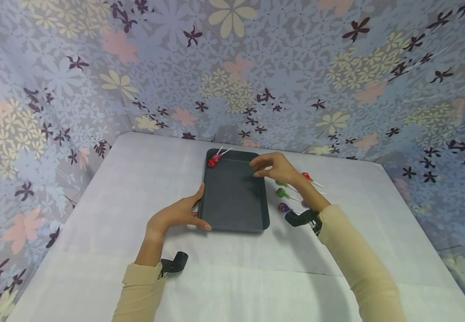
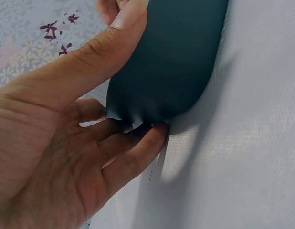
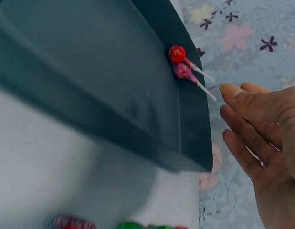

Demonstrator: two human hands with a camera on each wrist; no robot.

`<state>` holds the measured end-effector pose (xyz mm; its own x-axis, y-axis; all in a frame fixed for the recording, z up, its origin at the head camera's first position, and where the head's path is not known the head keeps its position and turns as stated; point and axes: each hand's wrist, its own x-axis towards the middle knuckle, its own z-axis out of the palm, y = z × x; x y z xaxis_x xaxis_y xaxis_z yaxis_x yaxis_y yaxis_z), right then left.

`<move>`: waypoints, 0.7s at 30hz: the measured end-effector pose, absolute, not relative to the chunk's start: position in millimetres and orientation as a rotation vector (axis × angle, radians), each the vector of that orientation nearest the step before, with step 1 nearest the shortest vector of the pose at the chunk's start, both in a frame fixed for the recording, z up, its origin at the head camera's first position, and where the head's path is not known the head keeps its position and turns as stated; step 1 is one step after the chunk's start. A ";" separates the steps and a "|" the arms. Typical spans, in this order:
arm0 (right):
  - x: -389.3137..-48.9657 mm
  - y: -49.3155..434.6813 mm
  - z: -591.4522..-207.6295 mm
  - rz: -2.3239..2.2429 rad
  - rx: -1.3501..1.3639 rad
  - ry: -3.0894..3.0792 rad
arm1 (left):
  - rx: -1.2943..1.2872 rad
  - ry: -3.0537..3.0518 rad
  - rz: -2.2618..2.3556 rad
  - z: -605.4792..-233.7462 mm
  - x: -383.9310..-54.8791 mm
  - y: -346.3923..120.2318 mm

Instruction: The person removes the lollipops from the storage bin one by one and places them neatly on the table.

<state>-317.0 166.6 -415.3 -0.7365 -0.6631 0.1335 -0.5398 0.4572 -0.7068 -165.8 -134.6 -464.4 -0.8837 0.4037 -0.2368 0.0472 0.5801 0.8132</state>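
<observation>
A dark grey baking tray (image 1: 234, 192) lies on the white-covered table. My left hand (image 1: 181, 212) grips its left side; the left wrist view has the thumb (image 2: 100, 55) on the tray's side and the fingertips tucked at its lower edge. Two lollipops are in the tray's far left corner, a red lollipop (image 3: 176, 54) and a pink lollipop (image 3: 183, 71), their sticks reaching over the rim. Over the far right part of the tray hovers my right hand (image 1: 274, 167), its fingers loosely bent around nothing.
Right of the tray lie several more lollipops: a green lollipop (image 1: 282, 192), a blue-purple lollipop (image 1: 284, 207) and a red lollipop (image 1: 307, 176) among them, some partly behind my right forearm. A floral curtain (image 1: 232, 89) hangs behind the table (image 1: 147, 165).
</observation>
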 end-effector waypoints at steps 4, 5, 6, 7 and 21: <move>-321.4 155.4 -414.3 -1.171 -1.057 2.506 | 0.368 2.423 1.221 -464.3 -166.0 -134.9; -322.7 152.7 -414.0 -1.181 -1.053 2.495 | 0.366 2.424 1.222 -464.0 -165.9 -134.9; -323.3 150.1 -413.3 -1.186 -1.050 2.484 | 0.368 2.426 1.219 -463.8 -165.9 -135.0; -324.2 147.5 -412.6 -1.193 -1.039 2.473 | 0.367 2.427 1.217 -463.4 -165.9 -135.0; -335.5 108.4 -412.2 -1.207 -1.104 2.377 | 0.378 2.425 1.221 -463.8 -166.6 -136.3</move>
<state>-335.5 108.4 -412.2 -0.6796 -0.7259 0.1060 -0.5141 0.3681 -0.7747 -166.6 -136.3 -463.8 -0.8845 0.4079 -0.2264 0.0610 0.5822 0.8108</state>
